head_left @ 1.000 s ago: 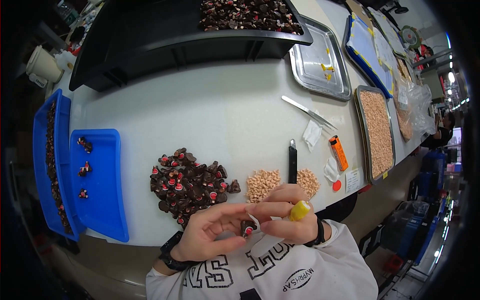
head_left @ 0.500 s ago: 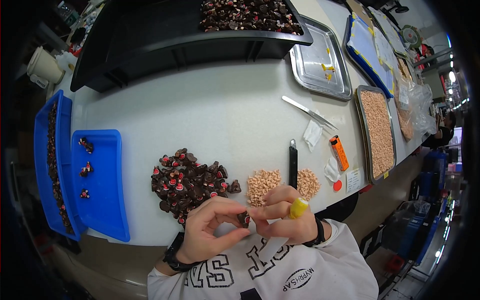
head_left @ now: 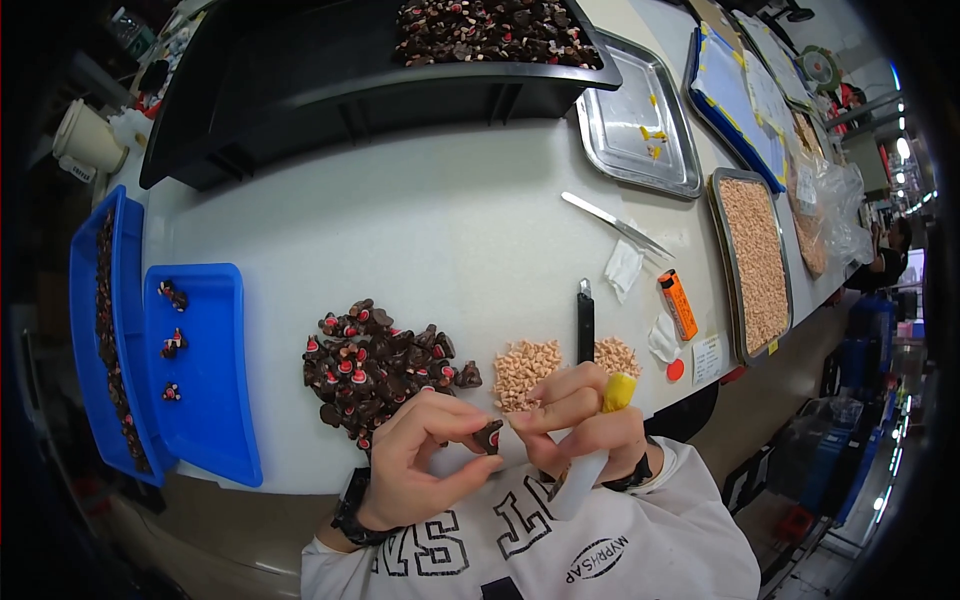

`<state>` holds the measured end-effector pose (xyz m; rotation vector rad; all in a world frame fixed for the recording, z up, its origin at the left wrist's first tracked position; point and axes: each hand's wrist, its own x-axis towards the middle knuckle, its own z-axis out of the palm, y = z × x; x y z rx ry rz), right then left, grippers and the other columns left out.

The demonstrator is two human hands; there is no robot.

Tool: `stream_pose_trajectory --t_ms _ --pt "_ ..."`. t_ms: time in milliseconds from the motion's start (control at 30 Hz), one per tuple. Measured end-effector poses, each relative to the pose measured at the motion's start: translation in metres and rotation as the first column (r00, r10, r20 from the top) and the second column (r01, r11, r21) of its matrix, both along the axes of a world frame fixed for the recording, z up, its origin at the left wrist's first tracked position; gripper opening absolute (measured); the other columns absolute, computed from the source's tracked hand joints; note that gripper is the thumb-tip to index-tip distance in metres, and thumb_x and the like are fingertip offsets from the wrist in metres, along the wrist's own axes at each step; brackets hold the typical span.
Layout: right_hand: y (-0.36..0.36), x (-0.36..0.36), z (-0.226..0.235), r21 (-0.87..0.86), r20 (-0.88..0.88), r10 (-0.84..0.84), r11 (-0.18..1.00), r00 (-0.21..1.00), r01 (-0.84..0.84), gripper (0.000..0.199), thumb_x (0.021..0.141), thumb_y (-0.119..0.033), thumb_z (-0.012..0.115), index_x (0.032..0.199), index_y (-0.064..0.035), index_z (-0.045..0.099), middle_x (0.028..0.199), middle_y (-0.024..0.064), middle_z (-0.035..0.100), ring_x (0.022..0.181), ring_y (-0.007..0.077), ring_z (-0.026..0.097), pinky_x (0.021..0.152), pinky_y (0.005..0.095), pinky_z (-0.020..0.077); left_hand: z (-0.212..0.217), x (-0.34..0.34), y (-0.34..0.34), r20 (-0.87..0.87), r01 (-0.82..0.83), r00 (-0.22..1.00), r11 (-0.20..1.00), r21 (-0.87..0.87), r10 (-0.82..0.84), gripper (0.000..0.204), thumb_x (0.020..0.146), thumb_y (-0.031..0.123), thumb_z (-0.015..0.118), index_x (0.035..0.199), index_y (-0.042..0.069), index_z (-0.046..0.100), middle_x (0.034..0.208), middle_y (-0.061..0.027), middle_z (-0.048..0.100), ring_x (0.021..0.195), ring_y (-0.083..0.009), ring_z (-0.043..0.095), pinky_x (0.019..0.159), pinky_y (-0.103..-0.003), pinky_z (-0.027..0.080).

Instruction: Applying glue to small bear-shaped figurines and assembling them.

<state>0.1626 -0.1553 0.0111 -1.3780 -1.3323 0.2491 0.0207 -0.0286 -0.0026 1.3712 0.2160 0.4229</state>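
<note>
Between thumb and fingertips, my left hand (head_left: 415,465) pinches a small dark brown figure piece (head_left: 488,437) with a red and white patch. My right hand (head_left: 575,415) is closed round a slim whitish tube-like thing (head_left: 582,482); a yellow end (head_left: 619,391) pokes out at its upper side. The right fingertips are close to the brown piece, and whether they also pinch a tiny part is too small to tell. Just beyond my left hand lies a heap of similar brown pieces (head_left: 380,355). A pile of small beige parts (head_left: 527,370) lies beyond my right fingers.
A black-handled knife (head_left: 585,325) separates two beige piles. Tweezers (head_left: 615,222), crumpled tissue (head_left: 625,268) and an orange box (head_left: 678,305) lie right. Blue trays (head_left: 220,375) stand left, a black bin (head_left: 350,110) at the back, a metal tray (head_left: 620,130) and a beige-filled tray (head_left: 752,260) right.
My right hand has drawn slightly away from the brown piece and turned, so the tube's yellow end has shifted right and more of its whitish part shows. The left hand keeps its pinch.
</note>
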Motion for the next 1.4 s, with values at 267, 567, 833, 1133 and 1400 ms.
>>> stream_pose_trajectory --t_ms 267,567,833,1133,1400 --pt "0.004 -0.003 -0.001 0.033 -0.041 0.045 0.998 0.998 -0.044 0.042 0.068 0.009 0.067 0.090 -0.0115 0.038 0.090 0.0109 0.065 0.070 0.0190 0.051 0.071 0.0317 0.0477 -0.002 -0.001 -0.003 0.032 0.081 0.996 0.988 -0.133 -0.078 0.035 0.069 -0.011 0.068 0.099 -0.005 0.051 0.102 -0.0141 0.051 0.091 -0.0172 0.058 0.076 -0.027 0.052" --pt "0.002 -0.005 -0.003 0.021 0.001 0.014 1.000 1.000 -0.014 0.034 0.068 0.008 0.068 0.080 -0.0112 0.043 0.090 0.0103 0.066 0.072 0.0197 0.053 0.070 0.0316 0.0489 -0.004 -0.002 -0.004 0.082 0.089 0.994 0.976 -0.200 -0.073 0.035 0.069 -0.011 0.068 0.097 -0.004 0.048 0.102 -0.0150 0.051 0.093 -0.0176 0.057 0.077 -0.027 0.052" --pt "0.007 -0.007 -0.009 0.021 -0.068 0.039 0.999 0.997 -0.038 0.037 0.072 0.007 0.067 0.090 -0.0099 0.039 0.087 0.0129 0.064 0.070 0.0218 0.058 0.068 0.0323 0.0480 0.000 -0.003 -0.007 0.003 0.032 0.999 0.960 -0.278 -0.033 0.036 0.069 -0.010 0.068 0.099 -0.004 0.049 0.102 -0.0137 0.051 0.090 -0.0158 0.060 0.076 -0.026 0.052" --pt "0.007 -0.006 -0.007 -0.012 -0.149 0.031 0.999 0.988 -0.033 0.042 0.073 0.004 0.068 0.096 -0.0108 0.036 0.084 0.0131 0.063 0.069 0.0217 0.059 0.067 0.0315 0.0454 -0.002 -0.005 -0.002 -0.026 0.062 0.997 0.984 -0.167 -0.067 0.040 0.068 -0.010 0.069 0.105 -0.006 0.053 0.102 -0.0126 0.052 0.087 -0.0153 0.061 0.074 -0.025 0.052" --pt "0.006 -0.006 0.004 -0.078 -0.010 -0.014 0.997 1.000 0.013 0.030 0.065 0.006 0.073 0.069 -0.0073 0.045 0.083 0.0108 0.064 0.073 0.0227 0.059 0.065 0.0301 0.0490 0.000 -0.003 -0.002 -0.006 0.039 0.999 0.986 -0.165 -0.041 0.039 0.069 -0.010 0.068 0.104 -0.006 0.054 0.102 -0.0128 0.052 0.086 -0.0151 0.060 0.073 -0.024 0.053"
